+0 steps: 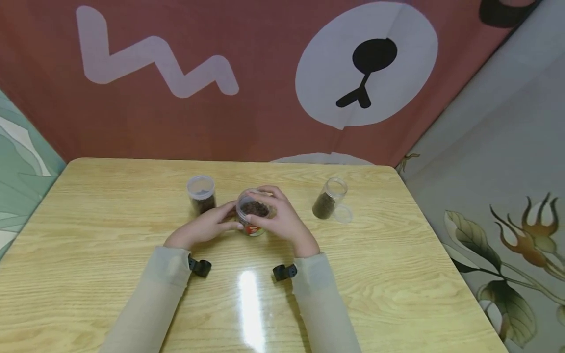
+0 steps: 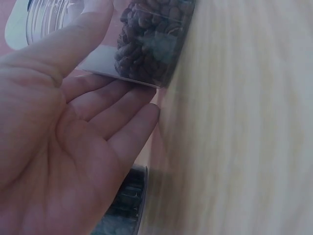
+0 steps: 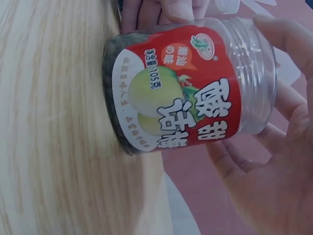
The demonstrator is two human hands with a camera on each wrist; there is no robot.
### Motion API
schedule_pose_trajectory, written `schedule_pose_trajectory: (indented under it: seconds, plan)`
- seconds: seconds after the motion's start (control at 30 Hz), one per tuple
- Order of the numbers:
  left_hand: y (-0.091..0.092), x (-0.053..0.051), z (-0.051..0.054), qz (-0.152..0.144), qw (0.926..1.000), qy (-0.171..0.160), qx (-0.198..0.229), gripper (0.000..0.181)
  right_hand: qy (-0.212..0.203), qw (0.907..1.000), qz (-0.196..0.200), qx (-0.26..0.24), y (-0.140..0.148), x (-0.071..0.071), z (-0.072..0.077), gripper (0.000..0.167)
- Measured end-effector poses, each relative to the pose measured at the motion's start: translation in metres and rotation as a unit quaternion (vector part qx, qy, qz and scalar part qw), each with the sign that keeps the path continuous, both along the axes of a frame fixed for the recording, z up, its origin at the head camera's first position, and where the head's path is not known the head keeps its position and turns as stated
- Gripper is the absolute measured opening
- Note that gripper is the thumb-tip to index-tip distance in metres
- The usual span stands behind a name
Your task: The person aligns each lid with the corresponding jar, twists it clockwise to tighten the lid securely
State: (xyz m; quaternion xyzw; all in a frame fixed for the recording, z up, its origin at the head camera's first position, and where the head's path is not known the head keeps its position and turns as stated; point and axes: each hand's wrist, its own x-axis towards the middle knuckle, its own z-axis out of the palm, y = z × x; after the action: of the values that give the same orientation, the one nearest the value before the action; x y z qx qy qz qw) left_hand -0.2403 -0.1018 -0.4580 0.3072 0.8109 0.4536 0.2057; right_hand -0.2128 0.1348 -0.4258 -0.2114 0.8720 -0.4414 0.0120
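Note:
A clear plastic jar (image 1: 253,231) with a red label stands upright on the table between both hands, with dark brown beans (image 1: 255,209) inside. My left hand (image 1: 205,226) holds its left side, thumb in front and fingers behind. Around the threaded neck, my right hand (image 1: 280,215) curls its thumb and fingers, partly covering the mouth. The right wrist view shows the label (image 3: 171,90), with pale green fruit and Chinese characters; no lid shows on the neck. Beans (image 2: 146,41) also show through the wall in the left wrist view.
Left of the hands stands another clear jar (image 1: 201,191) with dark contents, close behind the left hand. A slimmer clear jar (image 1: 330,196), partly filled, stands to the right, beside a clear round lid (image 1: 343,214). The wooden table (image 1: 397,274) meets a patterned curtain at the back.

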Motion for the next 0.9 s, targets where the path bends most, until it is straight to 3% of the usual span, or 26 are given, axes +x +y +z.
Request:
schedule_pose_trajectory:
  seconds: [0.47, 0.67, 0.9]
  plan:
    - [0.0, -0.002, -0.001, -0.012, 0.9999, 0.003, -0.005, 0.078, -0.036, 0.9987, -0.006, 0.035, -0.002, 0.001, 0.008, 0.055]
    - [-0.002, -0.002, -0.001, -0.014, 0.9999, -0.001, 0.005, 0.075, -0.049, 0.9972, 0.019, 0.053, -0.002, -0.001, 0.013, 0.054]
    - [-0.001, -0.002, 0.0, -0.026, 0.9996, 0.005, 0.011, 0.076, -0.035, 0.9962, 0.054, 0.06, 0.002, -0.001, 0.012, 0.053]
